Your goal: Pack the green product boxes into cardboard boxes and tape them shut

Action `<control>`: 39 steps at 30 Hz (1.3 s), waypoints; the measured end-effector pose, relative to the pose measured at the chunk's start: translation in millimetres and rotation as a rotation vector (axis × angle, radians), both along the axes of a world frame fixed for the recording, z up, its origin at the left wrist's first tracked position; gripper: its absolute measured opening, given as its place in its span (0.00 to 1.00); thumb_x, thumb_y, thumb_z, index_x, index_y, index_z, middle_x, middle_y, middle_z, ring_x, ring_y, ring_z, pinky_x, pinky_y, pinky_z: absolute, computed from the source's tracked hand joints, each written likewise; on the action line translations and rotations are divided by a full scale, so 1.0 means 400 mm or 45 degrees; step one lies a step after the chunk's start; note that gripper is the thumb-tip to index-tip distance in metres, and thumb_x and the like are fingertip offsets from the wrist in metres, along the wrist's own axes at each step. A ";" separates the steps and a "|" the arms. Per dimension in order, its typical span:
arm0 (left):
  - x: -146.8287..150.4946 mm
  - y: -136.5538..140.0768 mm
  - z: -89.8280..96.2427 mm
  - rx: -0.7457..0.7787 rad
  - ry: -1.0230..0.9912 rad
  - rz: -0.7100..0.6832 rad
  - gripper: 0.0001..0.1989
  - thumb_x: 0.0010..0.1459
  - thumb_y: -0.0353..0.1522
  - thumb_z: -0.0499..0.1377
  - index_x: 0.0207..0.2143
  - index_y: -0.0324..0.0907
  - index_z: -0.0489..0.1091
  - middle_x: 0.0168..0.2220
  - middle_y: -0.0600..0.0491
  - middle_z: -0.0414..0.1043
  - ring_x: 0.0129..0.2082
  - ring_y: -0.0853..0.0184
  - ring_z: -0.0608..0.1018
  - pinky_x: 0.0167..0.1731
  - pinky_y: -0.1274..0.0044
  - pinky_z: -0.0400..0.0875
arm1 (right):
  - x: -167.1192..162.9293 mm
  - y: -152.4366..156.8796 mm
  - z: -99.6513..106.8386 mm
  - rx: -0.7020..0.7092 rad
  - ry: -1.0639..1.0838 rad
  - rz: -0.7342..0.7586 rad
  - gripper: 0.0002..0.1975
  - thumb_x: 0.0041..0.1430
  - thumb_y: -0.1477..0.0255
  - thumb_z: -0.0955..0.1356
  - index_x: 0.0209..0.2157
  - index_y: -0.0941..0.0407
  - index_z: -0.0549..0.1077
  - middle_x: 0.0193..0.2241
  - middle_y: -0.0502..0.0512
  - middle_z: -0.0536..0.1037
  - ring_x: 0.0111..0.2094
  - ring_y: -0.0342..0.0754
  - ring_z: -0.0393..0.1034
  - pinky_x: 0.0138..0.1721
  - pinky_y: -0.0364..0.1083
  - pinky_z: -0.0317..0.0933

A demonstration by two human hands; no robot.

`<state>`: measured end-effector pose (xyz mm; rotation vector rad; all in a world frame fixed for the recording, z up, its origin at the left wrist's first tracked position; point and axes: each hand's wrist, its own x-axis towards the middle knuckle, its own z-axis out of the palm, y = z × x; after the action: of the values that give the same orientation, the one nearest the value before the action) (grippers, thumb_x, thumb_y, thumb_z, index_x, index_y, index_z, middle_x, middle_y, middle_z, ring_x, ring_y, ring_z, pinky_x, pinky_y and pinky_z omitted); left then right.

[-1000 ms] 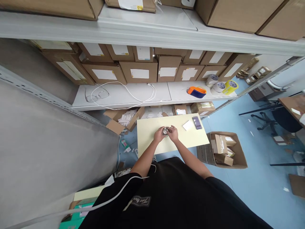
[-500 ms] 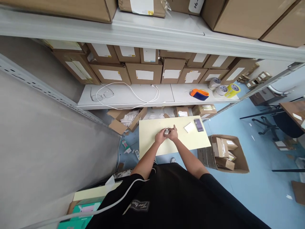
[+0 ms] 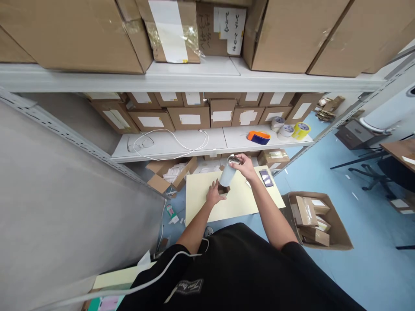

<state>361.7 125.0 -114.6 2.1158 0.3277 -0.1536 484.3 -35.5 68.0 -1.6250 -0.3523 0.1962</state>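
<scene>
My right hand [image 3: 245, 166] grips a pale tumbler [image 3: 228, 176] near its clear-looking lid, holding it tilted above the table. Directly under the tumbler's base stands a small brown cardboard box [image 3: 223, 190], open at the top. My left hand [image 3: 214, 194] is curved around this box, with the thumb on the near side and the fingers on the far side. Whether the tumbler's base is still partly inside the box cannot be told. Both hands are over a pale yellow tabletop [image 3: 197, 203].
A phone [image 3: 266, 178] lies at the table's right end. Behind, a shelf [image 3: 214, 140] carries boxes, tape rolls [image 3: 285, 131], an orange and blue object [image 3: 258, 137], a white cable and glasses [image 3: 140, 144]. A large carton [image 3: 340, 229] of parcels stands right; an open box [image 3: 158, 183] sits left.
My right hand has risen up and right with the tumbler, whose pale body now shows. My left hand has shifted down and left to the box. The view has tilted upward.
</scene>
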 end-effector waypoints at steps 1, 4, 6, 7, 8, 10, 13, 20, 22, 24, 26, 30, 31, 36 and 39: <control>-0.005 0.004 0.032 0.058 0.025 -0.008 0.67 0.35 0.38 0.80 0.74 0.43 0.49 0.76 0.33 0.44 0.74 0.35 0.50 0.66 0.53 0.57 | 0.001 -0.006 0.041 0.024 0.005 0.022 0.27 0.42 0.56 0.79 0.39 0.55 0.72 0.35 0.52 0.81 0.35 0.49 0.74 0.37 0.46 0.66; -0.023 0.030 0.172 0.018 -0.118 -0.082 0.72 0.34 0.42 0.80 0.76 0.45 0.42 0.75 0.36 0.48 0.75 0.41 0.52 0.69 0.56 0.53 | 0.005 -0.021 0.131 0.044 -0.008 0.043 0.27 0.39 0.55 0.80 0.37 0.54 0.71 0.31 0.50 0.79 0.30 0.46 0.69 0.33 0.45 0.63; -0.032 0.045 0.289 -0.121 -0.337 -0.050 0.64 0.42 0.45 0.78 0.74 0.47 0.47 0.72 0.38 0.57 0.72 0.47 0.61 0.68 0.59 0.58 | 0.006 -0.021 0.165 0.001 -0.051 0.027 0.27 0.39 0.55 0.80 0.35 0.54 0.70 0.29 0.48 0.77 0.28 0.45 0.67 0.31 0.44 0.61; -0.032 0.047 0.348 -0.172 -0.446 -0.016 0.58 0.45 0.45 0.76 0.73 0.47 0.52 0.69 0.39 0.62 0.70 0.49 0.65 0.66 0.60 0.62 | 0.005 -0.017 0.175 -0.034 -0.079 0.014 0.26 0.39 0.55 0.80 0.34 0.53 0.70 0.28 0.47 0.76 0.28 0.44 0.66 0.30 0.43 0.60; -0.028 0.045 0.404 -0.202 -0.534 0.012 0.51 0.48 0.45 0.75 0.70 0.47 0.56 0.67 0.40 0.65 0.66 0.51 0.70 0.63 0.61 0.66 | 0.002 -0.010 0.182 -0.073 -0.108 0.000 0.26 0.39 0.54 0.80 0.33 0.53 0.69 0.27 0.46 0.75 0.27 0.44 0.65 0.30 0.43 0.59; -0.009 0.027 0.498 -0.214 -0.663 0.037 0.48 0.46 0.43 0.76 0.66 0.47 0.61 0.64 0.42 0.69 0.59 0.54 0.76 0.57 0.64 0.71 | -0.008 0.009 0.189 -0.127 -0.164 -0.029 0.26 0.39 0.53 0.80 0.32 0.53 0.69 0.26 0.45 0.73 0.27 0.44 0.64 0.29 0.43 0.58; 0.034 -0.010 0.584 -0.198 -0.727 0.193 0.44 0.43 0.41 0.78 0.61 0.45 0.66 0.56 0.43 0.75 0.51 0.57 0.79 0.50 0.67 0.76 | -0.026 0.030 0.189 -0.060 -0.153 -0.051 0.27 0.40 0.51 0.80 0.32 0.53 0.70 0.26 0.46 0.73 0.28 0.45 0.65 0.30 0.44 0.61; 0.089 0.010 0.658 -0.539 -0.799 0.266 0.42 0.44 0.41 0.77 0.59 0.42 0.66 0.49 0.45 0.79 0.45 0.60 0.81 0.47 0.69 0.76 | -0.049 -0.029 0.152 0.325 0.231 0.452 0.36 0.50 0.54 0.79 0.59 0.47 0.69 0.46 0.54 0.82 0.48 0.53 0.76 0.51 0.53 0.70; 0.100 0.025 0.673 -0.705 -0.777 0.194 0.45 0.47 0.44 0.76 0.63 0.42 0.62 0.50 0.43 0.79 0.47 0.59 0.81 0.49 0.68 0.76 | -0.061 -0.043 0.139 0.310 0.266 0.592 0.45 0.46 0.58 0.81 0.64 0.46 0.64 0.46 0.55 0.82 0.49 0.55 0.77 0.52 0.55 0.70; 0.112 0.031 0.687 -0.784 -0.726 0.110 0.45 0.51 0.47 0.73 0.65 0.43 0.59 0.51 0.42 0.78 0.48 0.58 0.81 0.50 0.65 0.75 | -0.071 -0.047 0.133 0.307 0.247 0.622 0.52 0.43 0.61 0.82 0.68 0.47 0.60 0.46 0.55 0.82 0.47 0.56 0.78 0.51 0.56 0.71; 0.124 0.031 0.701 -0.753 -0.709 0.037 0.46 0.54 0.48 0.72 0.68 0.45 0.58 0.55 0.41 0.76 0.51 0.56 0.80 0.52 0.65 0.74 | -0.078 -0.044 0.133 0.312 0.180 0.515 0.58 0.40 0.62 0.83 0.70 0.47 0.57 0.44 0.54 0.82 0.45 0.56 0.78 0.49 0.55 0.72; 0.145 0.029 0.740 -0.565 -0.689 -0.032 0.55 0.47 0.43 0.77 0.72 0.48 0.54 0.57 0.42 0.73 0.54 0.56 0.78 0.54 0.66 0.73 | -0.078 -0.041 0.144 0.279 0.045 0.282 0.67 0.36 0.64 0.85 0.74 0.48 0.50 0.39 0.52 0.81 0.42 0.55 0.78 0.47 0.55 0.73; 0.150 0.029 0.751 -0.545 -0.667 -0.034 0.57 0.45 0.41 0.78 0.72 0.47 0.54 0.55 0.43 0.74 0.52 0.56 0.78 0.52 0.65 0.74 | -0.076 -0.043 0.146 0.292 0.042 0.283 0.68 0.37 0.64 0.85 0.74 0.48 0.48 0.40 0.52 0.81 0.42 0.55 0.78 0.48 0.55 0.73; 0.170 0.023 0.794 -0.651 -0.626 0.004 0.55 0.48 0.38 0.76 0.73 0.44 0.52 0.50 0.43 0.77 0.50 0.56 0.80 0.52 0.63 0.75 | -0.070 -0.046 0.146 0.419 0.134 0.456 0.65 0.45 0.61 0.82 0.75 0.45 0.44 0.44 0.54 0.81 0.45 0.55 0.78 0.48 0.55 0.73; 0.181 0.019 0.804 -0.698 -0.601 0.023 0.57 0.52 0.41 0.74 0.75 0.46 0.45 0.54 0.42 0.76 0.52 0.56 0.79 0.55 0.62 0.73 | -0.067 -0.034 0.142 0.428 0.081 0.297 0.65 0.41 0.60 0.83 0.75 0.48 0.48 0.39 0.52 0.81 0.38 0.53 0.78 0.44 0.54 0.74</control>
<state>434.1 132.5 207.1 1.5433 0.0134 0.2430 457.7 -49.2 124.9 -1.2425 -0.4982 0.3460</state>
